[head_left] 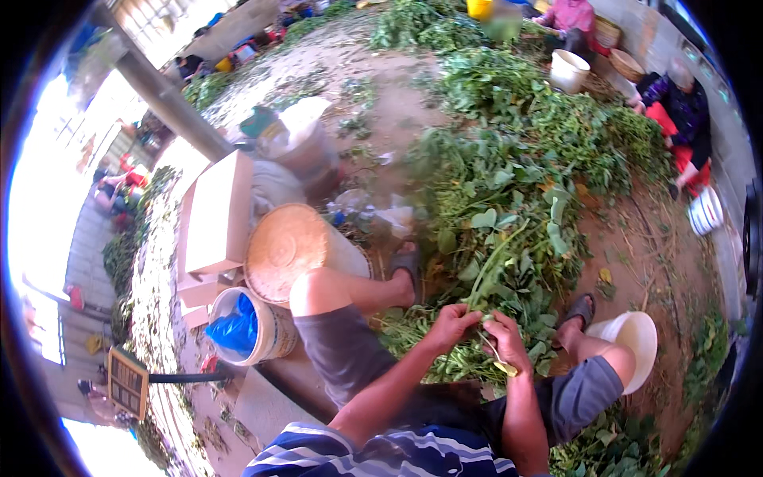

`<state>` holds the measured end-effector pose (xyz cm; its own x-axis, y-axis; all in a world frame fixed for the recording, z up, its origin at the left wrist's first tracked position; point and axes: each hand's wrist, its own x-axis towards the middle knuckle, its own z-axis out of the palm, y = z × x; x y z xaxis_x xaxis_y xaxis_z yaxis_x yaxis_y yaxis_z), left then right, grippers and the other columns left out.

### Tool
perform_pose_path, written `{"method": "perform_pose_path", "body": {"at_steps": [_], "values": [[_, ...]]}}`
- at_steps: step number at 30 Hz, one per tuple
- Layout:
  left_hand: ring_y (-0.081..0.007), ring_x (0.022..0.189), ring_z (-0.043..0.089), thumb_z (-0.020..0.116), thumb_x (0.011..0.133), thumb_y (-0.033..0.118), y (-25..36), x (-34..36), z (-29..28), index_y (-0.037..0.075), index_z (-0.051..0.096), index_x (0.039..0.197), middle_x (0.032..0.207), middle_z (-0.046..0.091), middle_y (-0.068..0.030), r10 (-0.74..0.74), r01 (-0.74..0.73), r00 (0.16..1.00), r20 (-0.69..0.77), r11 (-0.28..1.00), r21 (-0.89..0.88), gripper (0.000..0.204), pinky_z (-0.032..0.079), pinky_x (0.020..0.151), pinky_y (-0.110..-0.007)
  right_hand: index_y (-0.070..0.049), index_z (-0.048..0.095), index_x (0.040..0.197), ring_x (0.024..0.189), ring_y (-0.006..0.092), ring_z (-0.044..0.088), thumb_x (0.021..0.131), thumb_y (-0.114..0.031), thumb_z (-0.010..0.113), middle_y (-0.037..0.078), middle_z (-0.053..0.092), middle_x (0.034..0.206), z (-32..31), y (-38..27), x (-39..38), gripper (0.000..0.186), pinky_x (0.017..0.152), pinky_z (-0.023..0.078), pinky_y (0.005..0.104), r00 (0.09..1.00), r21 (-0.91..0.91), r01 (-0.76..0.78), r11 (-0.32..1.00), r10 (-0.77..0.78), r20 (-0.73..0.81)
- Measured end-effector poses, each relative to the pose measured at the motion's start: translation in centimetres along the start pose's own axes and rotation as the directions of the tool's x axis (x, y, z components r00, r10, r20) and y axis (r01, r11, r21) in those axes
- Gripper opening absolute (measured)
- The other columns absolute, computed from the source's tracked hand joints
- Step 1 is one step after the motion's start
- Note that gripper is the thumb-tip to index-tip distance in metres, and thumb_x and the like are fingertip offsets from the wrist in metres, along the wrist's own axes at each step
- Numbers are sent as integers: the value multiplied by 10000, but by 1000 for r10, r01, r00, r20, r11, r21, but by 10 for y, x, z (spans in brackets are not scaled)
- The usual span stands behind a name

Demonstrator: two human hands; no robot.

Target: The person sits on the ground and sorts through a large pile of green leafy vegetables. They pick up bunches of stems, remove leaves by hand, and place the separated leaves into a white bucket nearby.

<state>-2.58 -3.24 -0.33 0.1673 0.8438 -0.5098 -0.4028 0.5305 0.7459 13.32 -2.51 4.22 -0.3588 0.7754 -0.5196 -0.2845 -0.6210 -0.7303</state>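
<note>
My left hand (451,329) and my right hand (504,340) meet between my knees, fingers closed on a long green plant stem (497,258) with leaves at its upper end. A pale lower part of the stem hangs over my right hand, with a yellowish leaf (505,368) near that wrist. Beneath and beyond them lies a spread heap of leafy cut plants (509,167). A white bucket (640,342) stands beside my right leg.
At left are a bucket with blue plastic (269,338), a lidded tub (286,246), cardboard boxes (214,211), a post (163,95) and bagged containers (294,143). Co-workers sit among plants at upper right (671,111), (572,24), near buckets (568,70); another person (119,191) is far left.
</note>
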Motion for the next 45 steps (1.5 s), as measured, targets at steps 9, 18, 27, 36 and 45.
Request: {"method": "perform_pose_path", "body": {"at_steps": [9, 18, 27, 36, 45], "values": [[-37, 620, 477, 582, 960, 234, -3, -2, -5, 16, 650, 944, 725, 555, 53, 34, -67, 983, 181, 981, 180, 229, 374, 532, -208, -58, 609, 762, 497, 46, 397, 864, -153, 582, -54, 457, 624, -17, -3, 7, 142, 408, 303, 229, 999, -349, -45, 936, 51, 10], [-97, 691, 521, 548, 948, 250, -6, 19, -7, 52, 601, 844, 762, 571, -12, 320, -261, 940, -115, 896, 360, 231, 434, 596, -296, -26, 530, 737, 568, 87, 424, 858, -123, 466, -21, 458, 639, -6, 3, 11, 168, 498, 353, 311, 996, -455, 37, 890, -72, -60], [-103, 665, 560, 638, 941, 209, 11, 11, 16, 67, 606, 905, 772, 595, -12, 105, -128, 985, -137, 976, -174, 150, 486, 596, -252, -27, 675, 1006, 584, 66, 518, 944, -209, 583, -20, 579, 734, -45, 7, 26, 213, 514, 414, 229, 977, -306, 123, 944, -170, -132], [-113, 809, 615, 695, 869, 61, 19, 2, 22, 36, 654, 1009, 940, 678, -41, 60, -60, 997, 49, 998, -2, 148, 507, 714, -247, -35, 627, 822, 668, 78, 456, 927, -290, 564, -12, 526, 707, -35, 33, 40, 282, 588, 355, 273, 985, -77, 144, 987, -150, -90], [-160, 693, 650, 611, 912, 78, 21, 1, 28, -31, 623, 1088, 857, 673, -98, 218, -224, 974, 58, 961, 162, 207, 556, 541, -282, -75, 586, 833, 650, 95, 434, 901, -227, 559, -31, 475, 718, -22, 13, 23, 168, 588, 354, 265, 998, 189, 58, 980, -50, -44]]}}
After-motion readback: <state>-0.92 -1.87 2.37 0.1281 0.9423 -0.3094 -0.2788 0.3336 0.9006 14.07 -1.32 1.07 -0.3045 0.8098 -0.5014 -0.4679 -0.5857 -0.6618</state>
